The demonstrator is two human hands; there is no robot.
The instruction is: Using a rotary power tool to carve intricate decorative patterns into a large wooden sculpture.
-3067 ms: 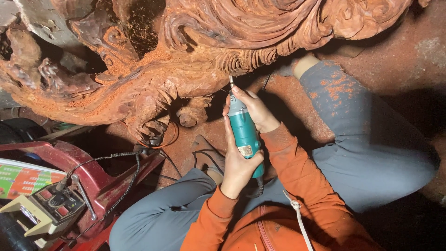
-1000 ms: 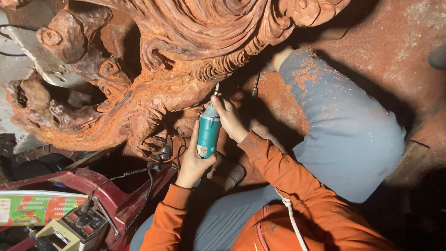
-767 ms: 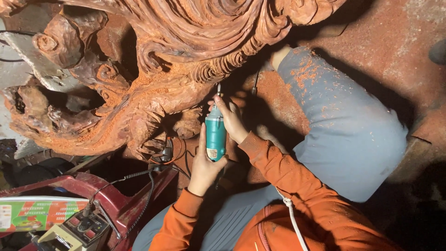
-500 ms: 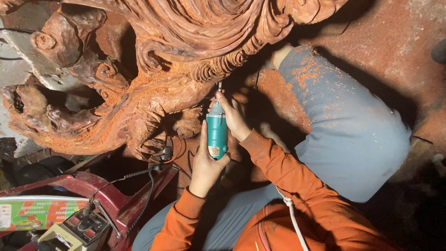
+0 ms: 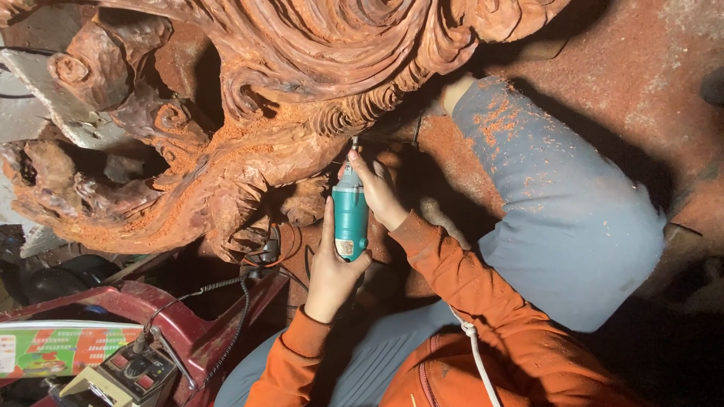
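Tool: teal cylindrical handheld rotary grinder (image 5: 350,215) stood upright, bit tip at twelve o'clock touching the carving's underside.
Left hand (image 5: 329,271): fingers wrapped round the grinder's lower body.
Right hand (image 5: 377,188): fingertips pinching its neck.
Carving: large reddish wooden scroll-carved sculpture (image 5: 286,90); swirls looked well formed, with loose sawdust (image 5: 249,136) lying on it, detailing apparently unfinished.
Seven o'clock: red metal case (image 5: 188,316).

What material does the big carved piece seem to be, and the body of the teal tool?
Carved piece: reddish-brown wood, unpolished, to judge by its grain lines and the loose orange dust on it. Teal tool: probably plastic casing, smooth and slightly glossy, with a thin metal-looking tip.
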